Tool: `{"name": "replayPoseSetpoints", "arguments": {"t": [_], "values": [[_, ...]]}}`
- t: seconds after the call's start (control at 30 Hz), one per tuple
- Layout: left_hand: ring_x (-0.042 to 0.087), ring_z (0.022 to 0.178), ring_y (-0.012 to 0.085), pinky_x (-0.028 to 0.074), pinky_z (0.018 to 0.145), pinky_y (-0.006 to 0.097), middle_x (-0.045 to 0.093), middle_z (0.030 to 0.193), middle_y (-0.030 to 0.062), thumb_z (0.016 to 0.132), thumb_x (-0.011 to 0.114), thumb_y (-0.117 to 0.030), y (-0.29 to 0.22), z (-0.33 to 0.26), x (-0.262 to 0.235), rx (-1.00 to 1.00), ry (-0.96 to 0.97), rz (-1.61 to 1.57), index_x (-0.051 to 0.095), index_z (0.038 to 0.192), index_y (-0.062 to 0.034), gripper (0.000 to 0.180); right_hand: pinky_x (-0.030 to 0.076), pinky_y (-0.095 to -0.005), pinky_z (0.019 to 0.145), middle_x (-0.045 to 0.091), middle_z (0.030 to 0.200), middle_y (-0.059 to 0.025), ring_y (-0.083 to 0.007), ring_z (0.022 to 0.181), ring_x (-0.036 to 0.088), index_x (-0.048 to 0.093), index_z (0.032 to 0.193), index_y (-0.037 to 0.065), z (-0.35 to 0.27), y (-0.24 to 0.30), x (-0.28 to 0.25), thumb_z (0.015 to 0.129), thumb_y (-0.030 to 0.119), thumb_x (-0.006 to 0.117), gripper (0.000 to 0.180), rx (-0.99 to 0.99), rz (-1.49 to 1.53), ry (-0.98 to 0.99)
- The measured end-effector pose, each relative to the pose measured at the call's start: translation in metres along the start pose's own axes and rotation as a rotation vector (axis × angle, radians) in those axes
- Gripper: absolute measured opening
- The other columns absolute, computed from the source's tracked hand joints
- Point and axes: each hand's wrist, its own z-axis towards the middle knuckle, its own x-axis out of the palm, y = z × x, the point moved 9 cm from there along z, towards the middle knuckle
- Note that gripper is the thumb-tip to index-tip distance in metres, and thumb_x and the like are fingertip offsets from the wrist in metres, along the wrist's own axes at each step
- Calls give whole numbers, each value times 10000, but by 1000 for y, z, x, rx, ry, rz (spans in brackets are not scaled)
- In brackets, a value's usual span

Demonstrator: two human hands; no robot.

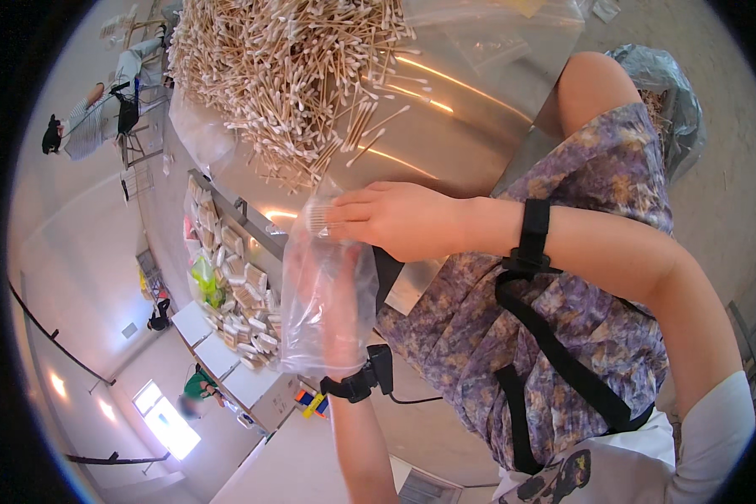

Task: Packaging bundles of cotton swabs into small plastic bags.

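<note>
A clear plastic bag (311, 328) is drawn over my left hand (340, 269) and reaches down to the wrist. Through the film its fingers look blurred, bent up toward a small bundle of cotton swabs (317, 217) at the bag's far end. Over that bundle lies my right hand (395, 220), its fingers closed together and pressing on the swabs and the film. Part of the bundle is hidden under those fingers. Just beyond my hands spreads a large heap of loose cotton swabs (286, 76), with wooden sticks and white tips, on a shiny metal table (462, 126).
Many packed swab bundles (248, 294) lie left of the bag, near a green plastic bag (206, 281). More clear film (496, 38) rests on the far table edge. A grey-lined bin (685, 109) stands beyond my knee. Other people (101, 122) work in the background.
</note>
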Motion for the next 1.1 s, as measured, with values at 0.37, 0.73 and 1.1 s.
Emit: {"name": "replayPoseSetpoints", "arguments": {"t": [0.37, 0.73, 1.1], "values": [[555, 967, 315, 439, 853, 385, 598, 975, 122, 823, 670, -131, -12, -5, 2, 168, 0, 451, 608, 936, -24, 168, 289, -419, 1125, 466, 1418, -30, -209, 1361, 365, 532, 1286, 90, -6, 3, 20, 829, 117, 545, 458, -83, -289, 106], [584, 865, 242, 455, 791, 338, 628, 907, 109, 848, 670, -157, 31, 13, -1, 22, 66, 181, 634, 931, 0, 182, 326, -423, 1090, 507, 1342, -51, -257, 1294, 424, 556, 1245, 82, -4, 6, 19, 822, 139, 569, 427, -46, -320, 39], [587, 814, 132, 454, 769, 278, 642, 860, 51, 840, 687, -140, 46, 19, 6, -194, 131, -149, 643, 931, 11, 181, 374, -429, 1043, 560, 1253, -129, -317, 1222, 495, 404, 1365, 87, -4, -3, 8, 756, 27, 576, 635, 28, -46, -18]]}}
